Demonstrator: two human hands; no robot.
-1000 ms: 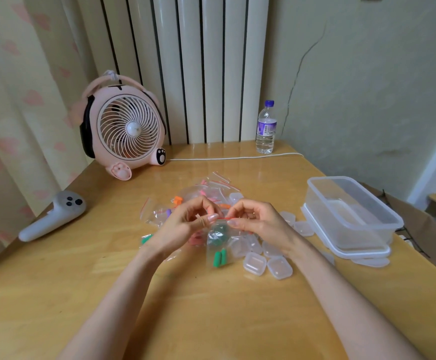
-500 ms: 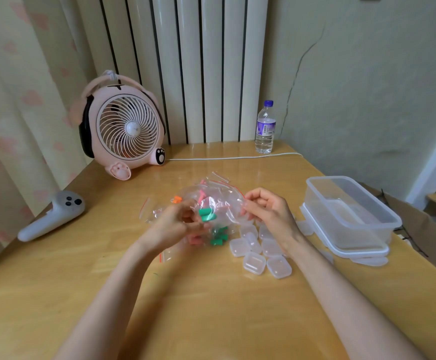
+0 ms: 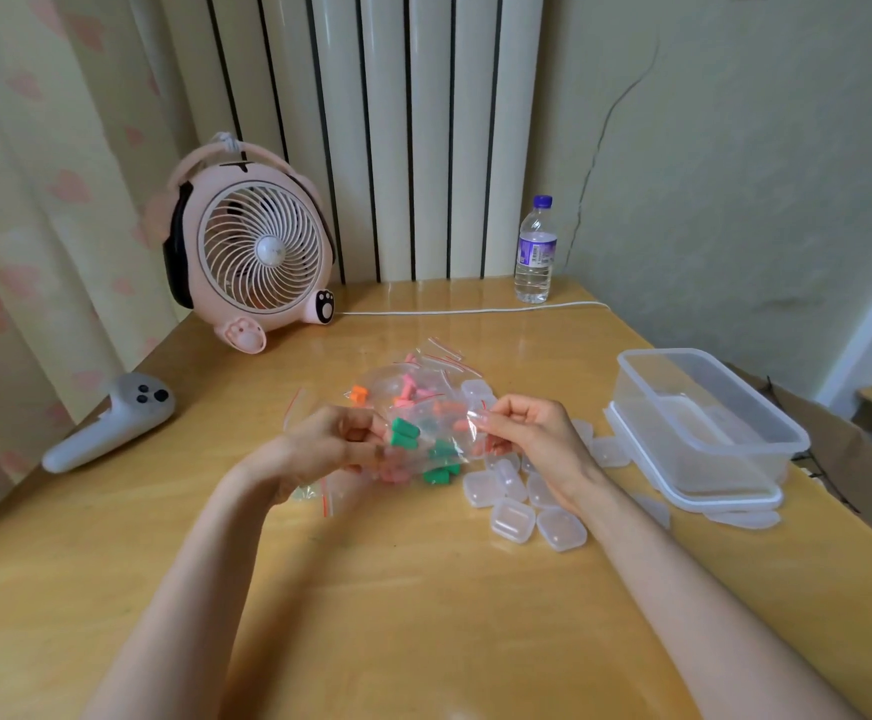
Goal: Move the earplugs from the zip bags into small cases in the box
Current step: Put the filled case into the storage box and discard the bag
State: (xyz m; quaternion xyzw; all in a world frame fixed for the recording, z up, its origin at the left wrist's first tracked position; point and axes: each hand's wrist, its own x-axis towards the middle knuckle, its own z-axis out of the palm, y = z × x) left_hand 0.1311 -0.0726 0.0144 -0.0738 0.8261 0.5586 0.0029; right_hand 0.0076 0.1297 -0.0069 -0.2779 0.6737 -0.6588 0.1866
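Pinching one zip bag (image 3: 439,402) between them, left hand (image 3: 319,446) and right hand (image 3: 535,433) flank green earplugs (image 3: 405,434) nearest left fingers (image 3: 363,426)

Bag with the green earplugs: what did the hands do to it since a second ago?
The left hand and right hand drew apart, turning the hanging bag sideways; green earplugs slid toward the left hand. Both still pinch it. The cases, box and fan stayed put.

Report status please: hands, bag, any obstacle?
Left hand and right hand pinch one zip bag. Green earplugs inside. Small cases beside box, nothing blocking.
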